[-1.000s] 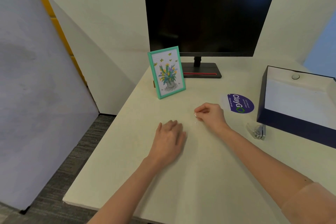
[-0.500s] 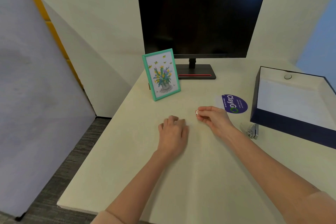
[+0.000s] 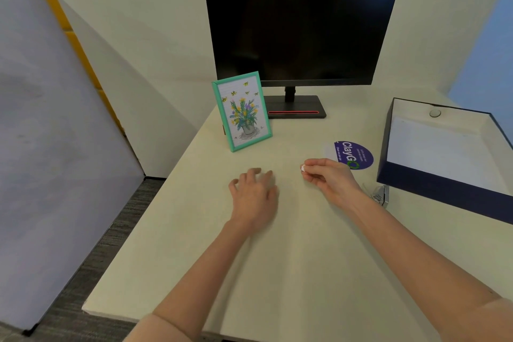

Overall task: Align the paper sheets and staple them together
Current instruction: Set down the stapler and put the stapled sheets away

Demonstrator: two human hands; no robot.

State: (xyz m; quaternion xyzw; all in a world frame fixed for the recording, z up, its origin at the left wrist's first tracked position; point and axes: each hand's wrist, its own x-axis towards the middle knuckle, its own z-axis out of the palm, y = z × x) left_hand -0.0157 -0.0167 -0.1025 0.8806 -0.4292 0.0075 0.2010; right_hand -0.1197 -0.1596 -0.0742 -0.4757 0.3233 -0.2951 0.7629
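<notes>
Resting your left hand (image 3: 254, 194) on the desk (image 3: 277, 272), you pinch a tiny white bit (image 3: 303, 168) in your right hand (image 3: 330, 178).

Your left fingers lie loosely curled, holding nothing. A monitor (image 3: 299, 25) and a green frame (image 3: 242, 111) stand at the far side, and a purple sticker (image 3: 354, 154) lies just beyond your right hand. The silvery stapler (image 3: 379, 195) lies beside your right wrist, which partly hides it. White paper (image 3: 438, 155) lies flat in the navy box (image 3: 444, 189) on your right, apart from both hands. The bit is too small to identify.
</notes>
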